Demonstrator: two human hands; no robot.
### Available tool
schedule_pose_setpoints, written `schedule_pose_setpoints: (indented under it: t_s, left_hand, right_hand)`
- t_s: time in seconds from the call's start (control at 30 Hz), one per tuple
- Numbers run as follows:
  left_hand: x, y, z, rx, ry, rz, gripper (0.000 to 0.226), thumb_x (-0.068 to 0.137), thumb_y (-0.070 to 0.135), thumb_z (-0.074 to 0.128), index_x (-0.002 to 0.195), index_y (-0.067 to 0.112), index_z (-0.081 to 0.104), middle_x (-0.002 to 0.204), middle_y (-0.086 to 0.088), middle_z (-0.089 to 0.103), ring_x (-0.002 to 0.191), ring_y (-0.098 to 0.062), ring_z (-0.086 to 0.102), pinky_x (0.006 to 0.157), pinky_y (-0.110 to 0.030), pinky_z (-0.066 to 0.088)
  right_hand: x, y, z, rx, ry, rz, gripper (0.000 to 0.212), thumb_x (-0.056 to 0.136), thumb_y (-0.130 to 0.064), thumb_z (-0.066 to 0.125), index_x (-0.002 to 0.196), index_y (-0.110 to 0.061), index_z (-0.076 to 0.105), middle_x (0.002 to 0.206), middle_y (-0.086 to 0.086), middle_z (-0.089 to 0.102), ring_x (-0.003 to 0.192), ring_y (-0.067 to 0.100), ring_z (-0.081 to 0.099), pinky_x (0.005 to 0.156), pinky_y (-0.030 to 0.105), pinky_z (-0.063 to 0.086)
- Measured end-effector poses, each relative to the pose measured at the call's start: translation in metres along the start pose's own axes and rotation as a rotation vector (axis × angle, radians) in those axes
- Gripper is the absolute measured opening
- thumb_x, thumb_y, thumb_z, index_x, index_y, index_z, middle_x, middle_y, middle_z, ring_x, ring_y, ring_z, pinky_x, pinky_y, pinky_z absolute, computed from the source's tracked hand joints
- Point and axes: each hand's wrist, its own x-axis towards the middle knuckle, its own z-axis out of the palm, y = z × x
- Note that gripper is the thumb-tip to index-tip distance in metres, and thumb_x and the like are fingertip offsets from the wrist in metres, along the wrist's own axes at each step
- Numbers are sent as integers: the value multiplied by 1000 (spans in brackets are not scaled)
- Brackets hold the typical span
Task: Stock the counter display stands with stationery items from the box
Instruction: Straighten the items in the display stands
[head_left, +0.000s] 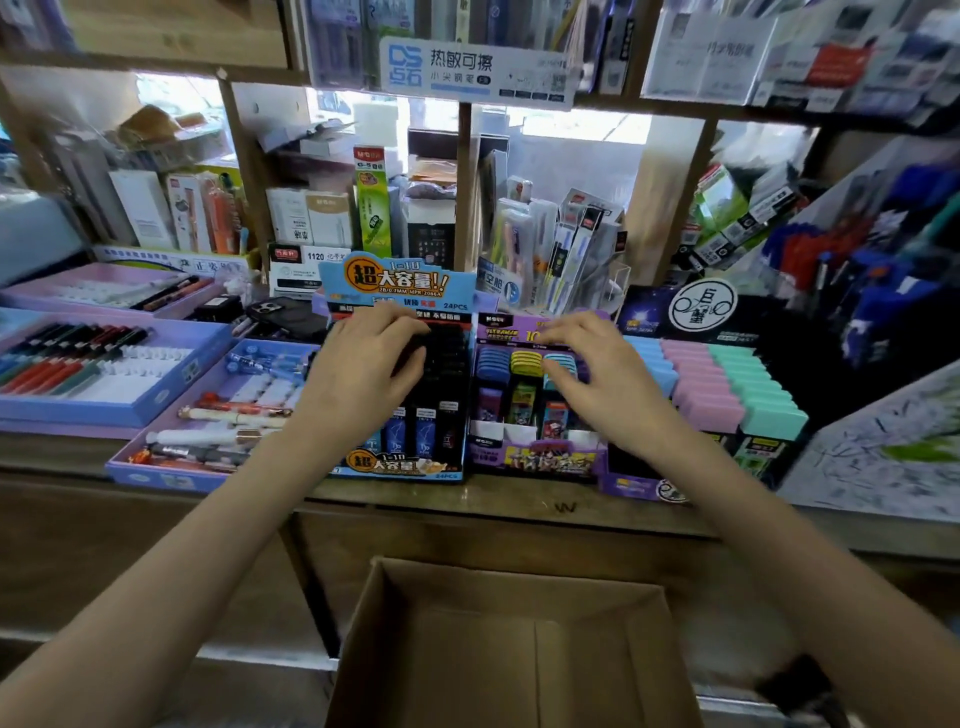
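A blue display stand (402, 464) on the counter holds rows of black lead cases (448, 358). My left hand (371, 358) reaches over its upper rows, fingers and thumb curled round one black case. Just to the right, a purple display stand (540, 461) carries blue, yellow and teal cases (525, 361). My right hand (597, 371) lies over them with spread fingers, the tips touching the tops of the upper row. Below the counter edge stands the cardboard box (470, 652), open, with nothing visible inside.
Purple trays of pens (98, 364) fill the counter's left side. Pastel blue, pink and mint boxes (727, 384) sit right of the purple stand. A phone (285, 314) lies behind the trays. Shelves packed with stationery rise behind, and a pen rack (878, 270) stands at the right.
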Motion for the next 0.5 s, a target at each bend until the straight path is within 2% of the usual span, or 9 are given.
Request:
schedule_pose_setpoints:
  t_s: [0.07, 0.13, 0.23, 0.33, 0.4, 0.5]
  left_hand:
    - [0, 25, 8, -10, -24, 88, 23, 84, 7, 64, 105, -2, 66, 106, -17, 64, 96, -37, 60, 80, -46, 49]
    - [-8, 54, 27, -49, -67, 152, 22, 82, 7, 65, 103, 0, 66, 102, -15, 64, 90, -34, 61, 75, -43, 51]
    - [-26, 89, 66, -114, -176, 190, 25, 89, 16, 57, 112, 8, 61, 111, -7, 60, 98, -25, 58, 81, -37, 48]
    - [-36, 98, 96, -109, -270, 91, 38, 94, 24, 48, 131, 14, 47, 124, -1, 50, 113, -19, 50, 92, -29, 41]
    - [-39, 94, 104, -102, -322, 23, 46, 94, 22, 47, 138, 14, 39, 130, -2, 45, 118, -20, 47, 97, -29, 38]
    - [-40, 90, 107, -137, -355, 10, 46, 93, 18, 50, 138, 12, 41, 130, -4, 47, 117, -22, 49, 98, -31, 39]
  right_hand:
    - [-14, 24, -17, -83, -94, 60, 24, 91, -18, 58, 114, -11, 61, 114, 6, 58, 111, 20, 49, 86, 20, 31]
    - [-24, 43, -24, -193, -196, 105, 26, 92, -23, 56, 116, -14, 60, 114, 6, 60, 110, 22, 50, 87, 28, 36]
    - [-29, 57, -23, -333, -221, 86, 31, 93, -32, 53, 121, -17, 56, 113, 4, 61, 108, 23, 49, 87, 35, 39]
    - [-22, 56, -16, -382, -217, 58, 32, 93, -37, 52, 119, -19, 53, 104, 6, 63, 102, 26, 51, 79, 37, 42]
    - [-17, 57, -11, -467, -256, 35, 30, 94, -38, 49, 115, -16, 51, 100, 12, 61, 98, 33, 54, 76, 40, 43]
    - [-13, 58, -9, -498, -280, 44, 28, 97, -33, 46, 113, -11, 53, 99, 17, 59, 96, 37, 54, 75, 41, 44]
